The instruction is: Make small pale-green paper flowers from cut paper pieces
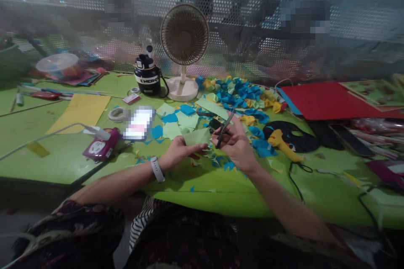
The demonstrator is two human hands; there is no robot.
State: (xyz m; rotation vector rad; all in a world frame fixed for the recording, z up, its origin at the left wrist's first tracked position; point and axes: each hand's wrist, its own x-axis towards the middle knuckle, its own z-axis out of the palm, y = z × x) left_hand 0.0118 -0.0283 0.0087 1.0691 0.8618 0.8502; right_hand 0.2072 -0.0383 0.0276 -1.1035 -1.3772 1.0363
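Note:
My left hand [179,151] pinches a piece of pale green paper [198,136] above the table's front part. My right hand [237,145] is closed around a pair of dark scissors [224,129], whose blades point up and away from me. The fingertips of both hands come close together at the paper's right end. Just beyond my hands lie more pale green paper pieces [172,129] and blue paper pieces [187,110]. Small blue and green scraps [229,165] are scattered beneath my hands.
A heap of crumpled paper [240,92] lies behind my hands, beside a fan [184,35] and a dark bottle [147,75]. To the left are a phone [139,124], a tape roll [117,114] and a purple power strip [101,145]. A yellow glue gun [282,145] is at right.

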